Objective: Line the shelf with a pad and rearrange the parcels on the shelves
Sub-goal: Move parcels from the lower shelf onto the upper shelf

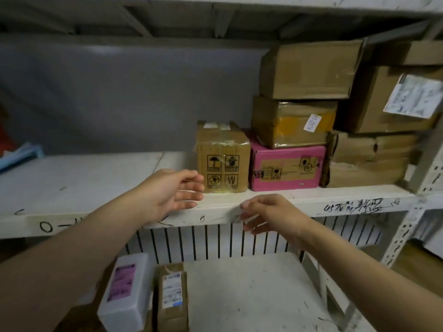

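A small brown carton (223, 159) with black handling symbols stands on the white middle shelf (79, 185). A pink box (286, 167) sits to its right, touching it. My left hand (171, 191) hovers open just left of the brown carton, fingers apart and nearly touching its side. My right hand (271, 215) is open in front of the shelf's front edge, below the pink box, holding nothing. A taped yellow-brown parcel (292, 122) rests on the pink box, with a larger carton (310, 69) on top.
More brown cartons (369, 159) are stacked at the right end by the metal upright (405, 232). On the lower shelf (251, 298) lie a white parcel (125, 289) and a brown parcel (172, 297). A blue item (19, 156) sits at the far left.
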Demonstrator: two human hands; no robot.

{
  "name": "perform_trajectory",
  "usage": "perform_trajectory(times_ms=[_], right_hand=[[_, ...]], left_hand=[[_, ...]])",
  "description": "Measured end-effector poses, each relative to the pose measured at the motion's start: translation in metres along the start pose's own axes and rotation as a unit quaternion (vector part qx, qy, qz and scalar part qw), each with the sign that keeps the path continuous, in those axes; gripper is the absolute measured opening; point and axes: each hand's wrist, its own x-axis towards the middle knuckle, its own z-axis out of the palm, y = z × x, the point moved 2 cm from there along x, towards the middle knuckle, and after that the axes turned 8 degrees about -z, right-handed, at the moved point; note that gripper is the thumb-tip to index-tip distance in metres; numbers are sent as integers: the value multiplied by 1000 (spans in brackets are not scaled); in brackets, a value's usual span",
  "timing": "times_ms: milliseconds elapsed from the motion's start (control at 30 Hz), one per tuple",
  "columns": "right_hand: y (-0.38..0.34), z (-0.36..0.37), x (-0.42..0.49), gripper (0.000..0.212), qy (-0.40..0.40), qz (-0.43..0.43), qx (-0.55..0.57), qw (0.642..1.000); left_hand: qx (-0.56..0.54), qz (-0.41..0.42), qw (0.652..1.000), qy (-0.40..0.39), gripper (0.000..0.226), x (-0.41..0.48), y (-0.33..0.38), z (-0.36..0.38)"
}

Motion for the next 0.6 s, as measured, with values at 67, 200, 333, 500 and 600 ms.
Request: perform_trajectory(times_ms=[67,200,333,500,600], right_hand=[[-22,-9,7,19,54,-36,-5,998],[-62,-11,29,8,149,-101,14,984],[-78,3,60,19,187,-102,-10,977],[-79,17,85,44,217,-59,-29,974],[-78,15,92,45,210,-40,-35,976]], left_hand=[[-47,3,998,42,19,9,13,-10],[-82,-27,992,88,20,24,24,-29],[-55,-63,994,71,52,36,29,-36],[-10,-71,997,32,83,49,41,-27],[4,-54,998,26,84,57,49,-18]])
